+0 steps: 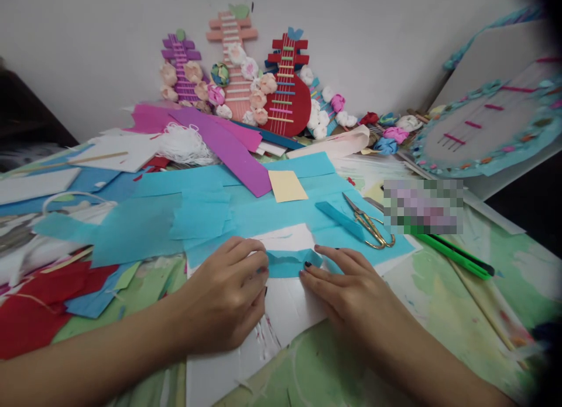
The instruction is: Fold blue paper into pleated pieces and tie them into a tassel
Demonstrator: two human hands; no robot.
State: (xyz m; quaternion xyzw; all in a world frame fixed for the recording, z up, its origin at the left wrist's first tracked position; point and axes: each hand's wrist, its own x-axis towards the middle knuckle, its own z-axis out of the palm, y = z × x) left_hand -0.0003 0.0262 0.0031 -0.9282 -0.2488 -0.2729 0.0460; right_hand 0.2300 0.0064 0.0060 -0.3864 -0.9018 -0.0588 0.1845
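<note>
A small piece of blue crepe paper (285, 264) with a folded upper edge lies between my hands, over white board (290, 301). My left hand (235, 290) is closed at its left end, with the fingers curled and the fingertips partly hidden. At the right end my right hand (346, 281) pinches the paper with thumb and index finger close together, its other fingers stretched forward. Just beyond is a white piece (290, 237) on a larger blue crepe sheet (254, 211). Gold-handled scissors (369, 222) lie partly spread to the right, beside a narrow blue strip (340, 219).
A cream paper square (287, 186) and a purple strip (232, 155) lie farther back. On the right is a green cutter (456, 252). Red paper scraps (44, 301) cover the left side. Decorated instrument-shaped crafts (285, 96) lean against the wall, near white string (187, 143).
</note>
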